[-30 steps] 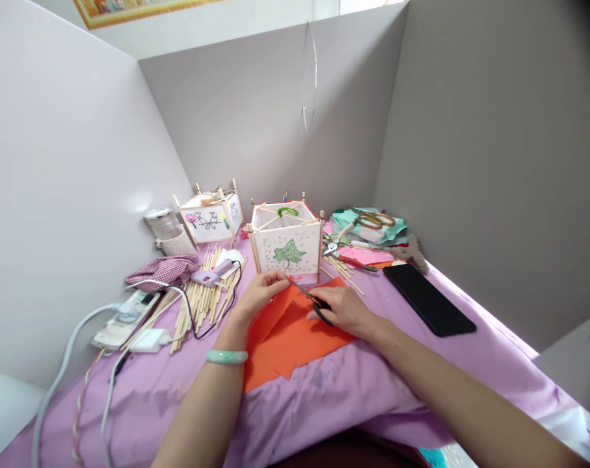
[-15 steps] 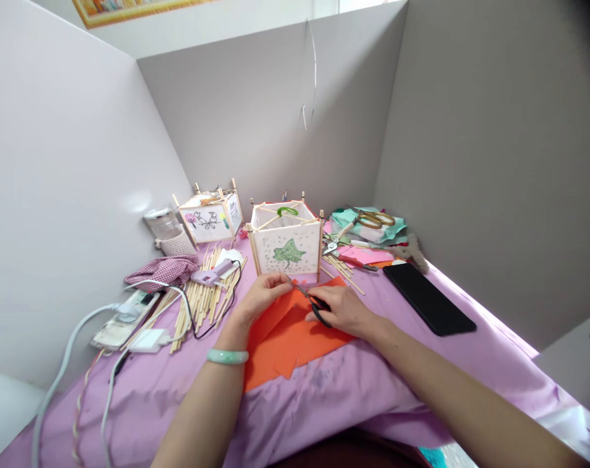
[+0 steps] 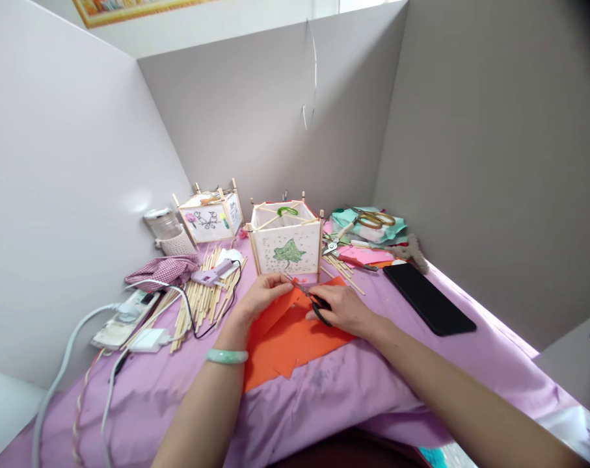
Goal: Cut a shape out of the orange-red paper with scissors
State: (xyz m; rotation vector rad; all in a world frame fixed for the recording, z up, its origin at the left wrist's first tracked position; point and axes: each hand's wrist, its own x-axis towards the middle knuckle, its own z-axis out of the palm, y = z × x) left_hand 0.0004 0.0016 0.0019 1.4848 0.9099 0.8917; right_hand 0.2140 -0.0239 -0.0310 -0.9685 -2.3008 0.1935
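Observation:
My right hand [image 3: 346,309] grips the black handles of a small pair of scissors [image 3: 319,308], with its blades pointing up and left. My left hand [image 3: 268,292] pinches a small bit of orange paper [image 3: 295,282] close to the blade tips. Beneath both hands lie larger sheets of orange paper [image 3: 299,344], spread on the purple cloth. Just beyond my hands stands a white paper lantern [image 3: 288,250] on a stick frame, with a green leaf drawn on its front and a green loop on top.
To the left are wooden sticks [image 3: 204,305], a lilac glue gun [image 3: 211,273], a checked cloth [image 3: 162,272], a power strip [image 3: 123,318] and cables. A second lantern [image 3: 211,221] stands behind them. At right lie a black phone [image 3: 429,299], pliers [image 3: 338,242] and large scissors [image 3: 375,219].
Both hands stay almost in place. The scissors have shifted very slightly at the small bit of orange paper.

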